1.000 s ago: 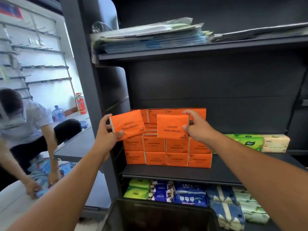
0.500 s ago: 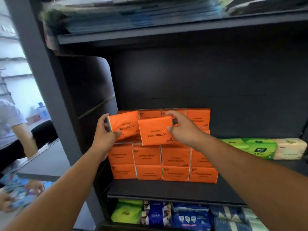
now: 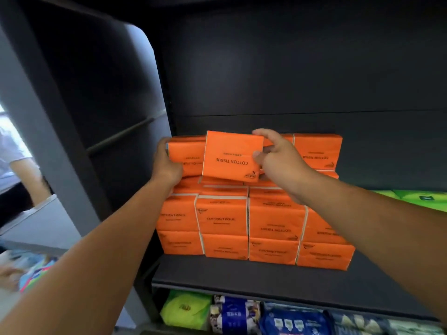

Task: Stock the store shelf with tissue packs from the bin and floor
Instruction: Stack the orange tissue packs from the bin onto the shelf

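Here: dark shelf [image 3: 242,276] bears orange tissue packs [image 3: 273,226]; grey upright [image 3: 55,184] at left.

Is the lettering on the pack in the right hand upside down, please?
Yes, COTTON TISSUE on the orange pack in the right hand reads inverted.

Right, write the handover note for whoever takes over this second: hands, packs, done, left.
Left hand: grips the corner pack at the top left of the stack.
Right hand: pinches the front pack by its right edge, upright before the top row, print upside down.
Done: orange packs stand in rows on the shelf.
Left: seat both held packs on top. The bin is out of view, so the remaining stock cannot be told.
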